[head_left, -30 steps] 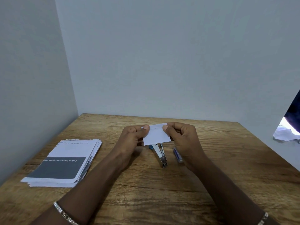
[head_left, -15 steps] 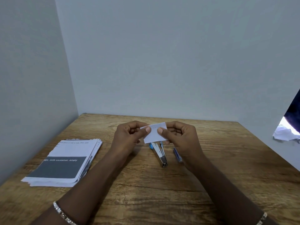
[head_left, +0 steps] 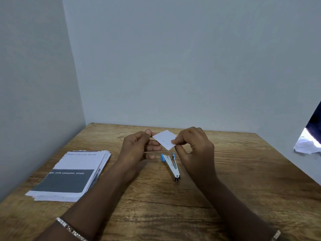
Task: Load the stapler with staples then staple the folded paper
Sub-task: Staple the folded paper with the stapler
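Both sets of fingers pinch one small folded paper (head_left: 164, 139) held above the table at centre frame: the left hand (head_left: 137, 146) grips its left corner, the right hand (head_left: 192, 145) its right edge. Just below lies the stapler (head_left: 171, 163), hinged open on the wooden table (head_left: 173, 206). A paper stack (head_left: 69, 174) sits at lower left. Plain grey walls (head_left: 173, 58) enclose the corner.
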`<state>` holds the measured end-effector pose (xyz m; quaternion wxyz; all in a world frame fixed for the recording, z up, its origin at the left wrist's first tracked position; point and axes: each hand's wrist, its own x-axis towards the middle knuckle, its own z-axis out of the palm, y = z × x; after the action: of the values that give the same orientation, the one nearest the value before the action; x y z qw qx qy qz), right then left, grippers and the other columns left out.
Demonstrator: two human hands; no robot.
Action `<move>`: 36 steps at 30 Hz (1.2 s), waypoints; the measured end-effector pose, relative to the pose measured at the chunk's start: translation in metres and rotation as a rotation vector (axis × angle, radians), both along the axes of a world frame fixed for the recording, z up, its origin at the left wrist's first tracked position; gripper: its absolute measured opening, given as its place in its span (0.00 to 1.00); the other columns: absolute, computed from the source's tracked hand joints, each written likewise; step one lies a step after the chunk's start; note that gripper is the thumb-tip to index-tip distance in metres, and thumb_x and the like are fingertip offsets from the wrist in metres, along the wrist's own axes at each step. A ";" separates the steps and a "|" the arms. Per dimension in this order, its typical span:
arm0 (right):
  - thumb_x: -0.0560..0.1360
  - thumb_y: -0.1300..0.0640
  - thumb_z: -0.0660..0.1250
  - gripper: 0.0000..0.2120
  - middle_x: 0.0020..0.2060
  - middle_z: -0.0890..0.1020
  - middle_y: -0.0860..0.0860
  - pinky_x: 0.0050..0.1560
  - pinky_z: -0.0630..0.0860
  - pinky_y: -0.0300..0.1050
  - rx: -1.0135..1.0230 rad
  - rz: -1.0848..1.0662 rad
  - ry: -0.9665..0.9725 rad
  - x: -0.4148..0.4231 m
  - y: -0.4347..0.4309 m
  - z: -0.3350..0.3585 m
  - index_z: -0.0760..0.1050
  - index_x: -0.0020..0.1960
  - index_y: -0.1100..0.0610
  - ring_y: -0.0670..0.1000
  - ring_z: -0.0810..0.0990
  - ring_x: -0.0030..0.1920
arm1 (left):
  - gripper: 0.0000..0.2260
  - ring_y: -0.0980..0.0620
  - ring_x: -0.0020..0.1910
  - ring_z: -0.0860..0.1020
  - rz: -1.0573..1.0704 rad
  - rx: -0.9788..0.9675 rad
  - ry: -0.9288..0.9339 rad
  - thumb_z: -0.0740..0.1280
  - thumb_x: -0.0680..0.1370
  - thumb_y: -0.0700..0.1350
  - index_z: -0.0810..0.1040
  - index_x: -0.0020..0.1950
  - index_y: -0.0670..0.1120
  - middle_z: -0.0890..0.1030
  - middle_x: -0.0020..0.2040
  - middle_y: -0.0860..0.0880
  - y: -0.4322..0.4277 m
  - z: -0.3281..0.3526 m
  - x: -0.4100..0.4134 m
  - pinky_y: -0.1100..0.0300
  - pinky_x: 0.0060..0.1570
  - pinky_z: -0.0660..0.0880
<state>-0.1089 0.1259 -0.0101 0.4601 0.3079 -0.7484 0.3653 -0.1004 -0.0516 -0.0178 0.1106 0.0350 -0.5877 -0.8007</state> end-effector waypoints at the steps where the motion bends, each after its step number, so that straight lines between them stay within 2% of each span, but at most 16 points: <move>1: 0.64 0.75 0.72 0.10 0.35 0.81 0.52 0.40 0.71 0.39 0.024 -0.011 0.013 -0.001 0.000 -0.001 0.80 0.37 0.61 0.52 0.77 0.39 | 0.12 0.53 0.36 0.86 -0.008 0.014 0.012 0.67 0.81 0.49 0.85 0.49 0.42 0.87 0.39 0.43 -0.001 0.000 0.000 0.64 0.24 0.76; 5: 0.64 0.74 0.73 0.11 0.37 0.81 0.52 0.40 0.70 0.41 0.102 -0.030 0.014 -0.004 0.001 -0.003 0.80 0.37 0.60 0.53 0.77 0.41 | 0.06 0.55 0.37 0.86 -0.005 0.062 0.044 0.74 0.76 0.44 0.86 0.48 0.43 0.88 0.42 0.45 -0.004 0.000 0.000 0.66 0.28 0.78; 9: 0.66 0.72 0.74 0.10 0.39 0.84 0.51 0.43 0.70 0.37 0.137 -0.024 -0.023 -0.006 0.003 -0.005 0.83 0.40 0.58 0.52 0.78 0.44 | 0.07 0.54 0.34 0.85 0.048 0.000 0.053 0.75 0.74 0.41 0.85 0.50 0.41 0.87 0.37 0.44 -0.006 0.000 -0.002 0.64 0.27 0.77; 12: 0.68 0.68 0.76 0.07 0.38 0.85 0.49 0.45 0.69 0.34 0.160 0.007 -0.023 -0.003 0.001 -0.005 0.85 0.43 0.58 0.52 0.80 0.42 | 0.06 0.53 0.32 0.84 0.112 -0.177 0.069 0.75 0.75 0.42 0.84 0.48 0.40 0.86 0.33 0.45 -0.010 -0.003 -0.004 0.63 0.26 0.76; 16: 0.72 0.60 0.76 0.02 0.37 0.85 0.49 0.41 0.73 0.42 0.192 0.056 -0.057 0.006 -0.007 -0.004 0.86 0.45 0.57 0.52 0.79 0.41 | 0.03 0.56 0.29 0.84 0.251 -0.445 0.038 0.75 0.75 0.44 0.84 0.44 0.44 0.86 0.31 0.48 -0.016 -0.007 -0.005 0.66 0.26 0.74; 21: 0.70 0.60 0.77 0.04 0.37 0.86 0.50 0.38 0.77 0.46 0.303 0.131 -0.094 0.017 -0.024 -0.008 0.87 0.45 0.57 0.53 0.81 0.39 | 0.05 0.54 0.32 0.85 0.429 -0.660 0.077 0.74 0.76 0.45 0.84 0.43 0.45 0.86 0.34 0.48 -0.026 -0.003 -0.004 0.58 0.38 0.80; 25: 0.71 0.58 0.76 0.05 0.37 0.86 0.52 0.36 0.78 0.49 0.512 0.150 -0.130 0.018 -0.032 -0.017 0.88 0.46 0.57 0.56 0.81 0.40 | 0.06 0.51 0.34 0.85 0.464 -0.665 0.066 0.73 0.76 0.46 0.83 0.44 0.44 0.86 0.35 0.48 -0.030 0.000 -0.004 0.51 0.45 0.82; 28: 0.74 0.55 0.72 0.08 0.40 0.86 0.54 0.41 0.75 0.51 0.651 0.151 -0.148 0.014 -0.033 -0.025 0.87 0.50 0.56 0.58 0.80 0.44 | 0.06 0.51 0.35 0.85 0.468 -0.660 0.051 0.73 0.76 0.46 0.83 0.44 0.44 0.86 0.35 0.48 -0.030 0.002 -0.001 0.51 0.45 0.82; 32: 0.78 0.46 0.64 0.15 0.46 0.86 0.51 0.47 0.64 0.46 0.677 0.138 -0.258 0.011 -0.033 -0.032 0.85 0.55 0.52 0.54 0.77 0.49 | 0.05 0.52 0.35 0.85 0.477 -0.670 0.062 0.73 0.76 0.47 0.83 0.43 0.46 0.86 0.35 0.49 -0.027 0.005 0.007 0.52 0.44 0.81; 36: 0.78 0.46 0.64 0.14 0.48 0.86 0.49 0.51 0.66 0.47 0.666 0.092 -0.282 0.018 -0.031 -0.032 0.85 0.56 0.49 0.53 0.77 0.52 | 0.05 0.53 0.35 0.85 0.475 -0.663 0.086 0.72 0.76 0.45 0.83 0.43 0.46 0.86 0.34 0.50 -0.019 0.007 0.022 0.56 0.43 0.80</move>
<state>-0.0905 0.0950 -0.0419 0.2101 0.4208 -0.8677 0.1607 -0.0784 -0.0705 -0.0107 0.3223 0.0985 -0.7844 -0.5207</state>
